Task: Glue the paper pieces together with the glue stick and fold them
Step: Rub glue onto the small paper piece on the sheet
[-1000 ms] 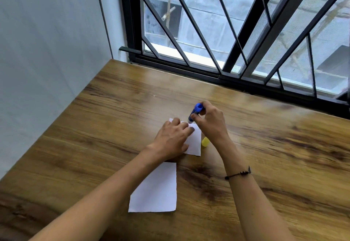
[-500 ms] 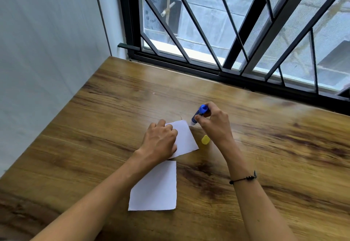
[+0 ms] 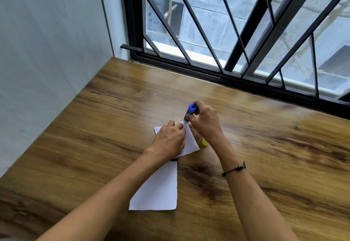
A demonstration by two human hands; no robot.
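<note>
Hands [image 3: 170, 138] [image 3: 205, 122] press paper [image 3: 191, 142], seemingly rubbing glue stick [image 3: 189, 113] on.

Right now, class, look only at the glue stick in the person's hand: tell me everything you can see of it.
The glue stick is a short blue tube, plastic by its look, with a rounded blue end uppermost. It stands tilted, its lower tip at the far corner of the upper paper piece. The right hand grips its body with curled fingers, hiding part of it. A yellow cap, apparently its own, lies on the table beside the paper.
</note>
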